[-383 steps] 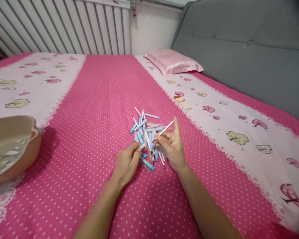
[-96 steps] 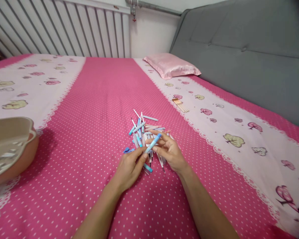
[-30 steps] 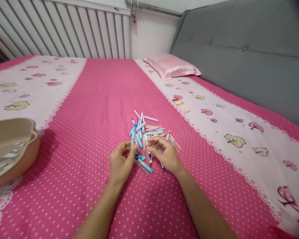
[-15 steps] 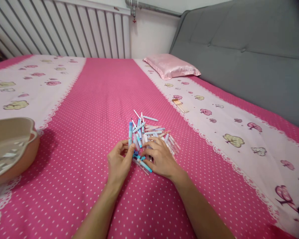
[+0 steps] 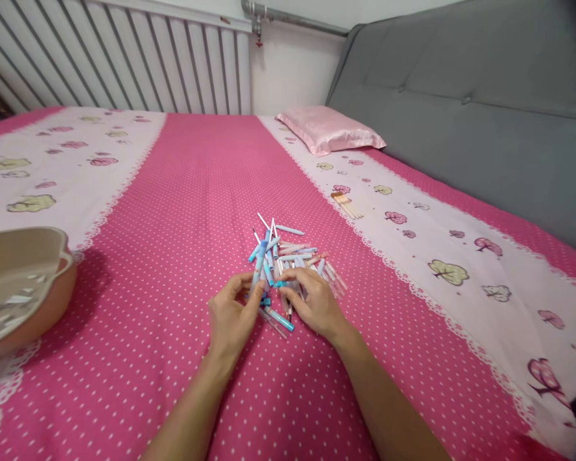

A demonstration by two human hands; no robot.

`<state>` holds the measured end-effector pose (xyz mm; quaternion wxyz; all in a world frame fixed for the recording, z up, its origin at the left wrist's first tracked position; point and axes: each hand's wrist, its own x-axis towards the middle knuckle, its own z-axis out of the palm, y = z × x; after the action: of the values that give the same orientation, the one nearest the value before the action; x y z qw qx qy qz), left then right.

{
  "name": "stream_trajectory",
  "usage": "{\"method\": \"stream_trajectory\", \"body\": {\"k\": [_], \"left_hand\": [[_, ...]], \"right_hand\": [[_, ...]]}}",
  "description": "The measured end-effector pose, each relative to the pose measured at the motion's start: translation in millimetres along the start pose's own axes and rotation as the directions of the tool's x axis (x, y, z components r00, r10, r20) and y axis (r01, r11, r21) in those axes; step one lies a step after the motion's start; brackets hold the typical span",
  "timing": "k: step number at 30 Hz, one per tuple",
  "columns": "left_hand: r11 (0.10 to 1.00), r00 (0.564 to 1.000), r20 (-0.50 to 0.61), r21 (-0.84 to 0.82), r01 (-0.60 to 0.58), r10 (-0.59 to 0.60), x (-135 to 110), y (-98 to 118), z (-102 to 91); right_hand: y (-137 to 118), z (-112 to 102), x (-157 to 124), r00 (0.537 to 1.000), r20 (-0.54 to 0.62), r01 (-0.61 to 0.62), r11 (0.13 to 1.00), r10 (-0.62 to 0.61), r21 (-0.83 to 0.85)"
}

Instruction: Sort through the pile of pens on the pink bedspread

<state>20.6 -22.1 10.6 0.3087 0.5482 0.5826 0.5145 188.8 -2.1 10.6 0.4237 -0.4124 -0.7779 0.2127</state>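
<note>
Head camera view: 2 bare hands meet over a heap of pens (image 5: 288,259) lying on the pink dotted stripe of a bed (image 5: 182,192). Left hand (image 5: 230,317) pinches a light-blue pen (image 5: 259,266) between thumb and fingers, the pen standing tilted upward; its lower end is hidden behind the fingers. Right hand (image 5: 314,304) rests curled on the near edge of the heap, thumb and forefinger closed on a small blue piece (image 5: 280,283), too small to tell whether cap or pen end. Pens under the right hand are covered by it, and the heap is too tangled to count. Farther off, a small bundle of tan sticks (image 5: 348,203) lies on the pale flowered stripe, well apart from the heap. At left, a beige and orange basin (image 5: 52,291) is cut off by the frame edge; its contents are hard to make out. A pink pillow (image 5: 329,128) lies beside the grey headboard (image 5: 461,96).
</note>
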Motion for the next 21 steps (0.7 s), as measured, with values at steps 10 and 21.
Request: {"method": "stream_trajectory", "body": {"k": [10,21], "left_hand": [[0.955,0.984,0.041,0.238,-0.176,0.171,-0.2,1.2,-0.3],[0.795,0.893,0.095,0.421,-0.436,0.440,3.4,-5.8,-3.1]], "right_hand": [[2.5,-1.6,2.1,0.945,-0.312,-0.053,0.988,0.098,0.148],[-0.3,-2.9,2.3,0.866,-0.483,-0.058,0.985,0.130,0.161]]}}
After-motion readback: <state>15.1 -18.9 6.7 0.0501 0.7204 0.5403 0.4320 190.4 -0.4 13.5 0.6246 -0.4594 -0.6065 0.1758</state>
